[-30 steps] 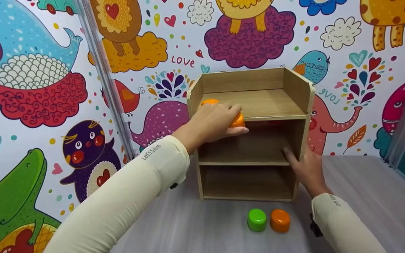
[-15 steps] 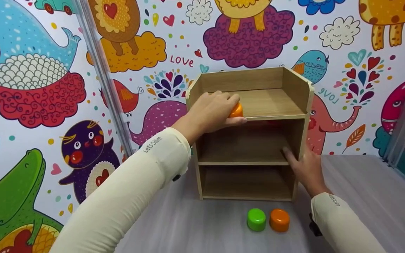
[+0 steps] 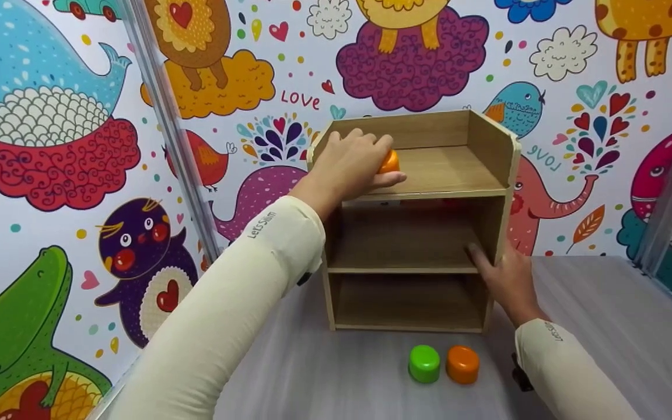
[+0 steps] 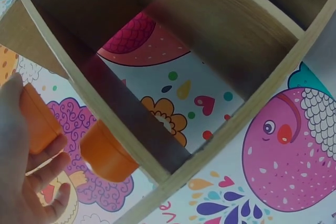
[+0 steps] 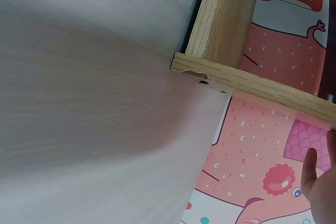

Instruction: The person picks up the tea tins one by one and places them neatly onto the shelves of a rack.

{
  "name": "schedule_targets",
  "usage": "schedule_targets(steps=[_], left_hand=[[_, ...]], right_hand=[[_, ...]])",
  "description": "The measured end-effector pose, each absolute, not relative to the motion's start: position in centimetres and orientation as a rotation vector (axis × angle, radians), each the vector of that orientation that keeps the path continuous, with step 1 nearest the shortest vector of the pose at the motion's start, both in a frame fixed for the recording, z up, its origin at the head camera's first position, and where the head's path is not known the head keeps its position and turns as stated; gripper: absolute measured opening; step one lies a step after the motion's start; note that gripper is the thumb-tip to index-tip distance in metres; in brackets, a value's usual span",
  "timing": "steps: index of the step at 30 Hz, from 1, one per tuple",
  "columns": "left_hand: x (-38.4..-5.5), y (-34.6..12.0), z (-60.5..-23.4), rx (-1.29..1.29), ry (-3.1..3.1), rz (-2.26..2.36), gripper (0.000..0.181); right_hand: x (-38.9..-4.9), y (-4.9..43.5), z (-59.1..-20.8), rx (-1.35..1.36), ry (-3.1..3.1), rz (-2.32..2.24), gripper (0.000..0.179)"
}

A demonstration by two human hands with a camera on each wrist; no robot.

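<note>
My left hand (image 3: 354, 163) holds a short orange plastic cylinder (image 3: 391, 162) at the left part of the shelf unit's top level, thumb toward the front. In the left wrist view, the hand (image 4: 23, 166) has its fingers around this orange cylinder (image 4: 39, 119). A second orange cylinder (image 4: 107, 153) sits beside it on the top board, hidden behind the hand in the head view. My right hand (image 3: 510, 283) grips the right side panel of the wooden shelf unit (image 3: 412, 270), thumb inside the middle compartment. In the right wrist view only part of this hand (image 5: 321, 182) shows.
A green cylinder (image 3: 424, 364) and another orange cylinder (image 3: 462, 364) stand side by side on the grey table (image 3: 312, 379), in front of the shelf unit. Patterned walls (image 3: 266, 87) with cartoon animals rise behind and to the left.
My left hand has risen and moved slightly back with the orange cylinder, from the top board's front edge to above it. The right hand stays on the side panel.
</note>
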State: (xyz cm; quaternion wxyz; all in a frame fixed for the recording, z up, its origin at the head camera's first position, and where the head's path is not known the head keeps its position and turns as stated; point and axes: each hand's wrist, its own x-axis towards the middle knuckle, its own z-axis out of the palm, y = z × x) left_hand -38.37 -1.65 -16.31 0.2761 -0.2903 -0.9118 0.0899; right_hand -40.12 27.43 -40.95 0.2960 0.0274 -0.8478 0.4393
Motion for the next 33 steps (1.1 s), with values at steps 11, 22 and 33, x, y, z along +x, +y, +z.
schedule_targets(steps=[11,22,33], left_hand=[[-39.5,-1.8,-16.7,-0.72,-2.467,0.229,0.056],[-40.2,-1.3,-17.5,-0.688,-2.471,0.28,0.06],[-40.6,-1.0,-18.3,-0.69,-2.465,0.282,0.059]], right_hand=[[-40.0,27.3,-40.8,0.084,-2.254,1.191,0.084],[-40.0,27.4,-40.9,0.081,-2.256,1.179,0.082],[-40.1,27.5,-40.9,0.081,-2.261,1.19,0.085]])
